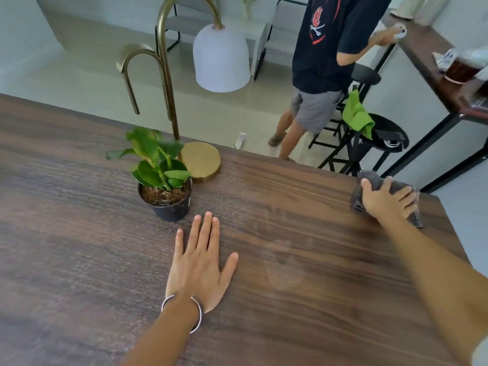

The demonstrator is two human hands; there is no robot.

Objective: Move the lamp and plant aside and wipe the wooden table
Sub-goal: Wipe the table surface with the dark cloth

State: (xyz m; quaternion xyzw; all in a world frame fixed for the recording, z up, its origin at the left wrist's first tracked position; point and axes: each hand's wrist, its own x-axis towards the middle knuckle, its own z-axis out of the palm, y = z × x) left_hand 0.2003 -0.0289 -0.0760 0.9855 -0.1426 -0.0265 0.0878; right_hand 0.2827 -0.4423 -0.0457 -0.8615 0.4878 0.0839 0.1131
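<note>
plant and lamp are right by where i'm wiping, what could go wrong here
1. The right hand presses the grey cloth at the table's far right edge; a sweep outward could slide it off.
2. Wiping leftward, the cloth could knock the plant, spilling soil.
3. The lamp stands near the far edge; a hard bump might tip it.

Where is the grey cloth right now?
In the head view, the cloth lies under the right hand at the table's far right corner, well right of the plant and lamp.
</note>
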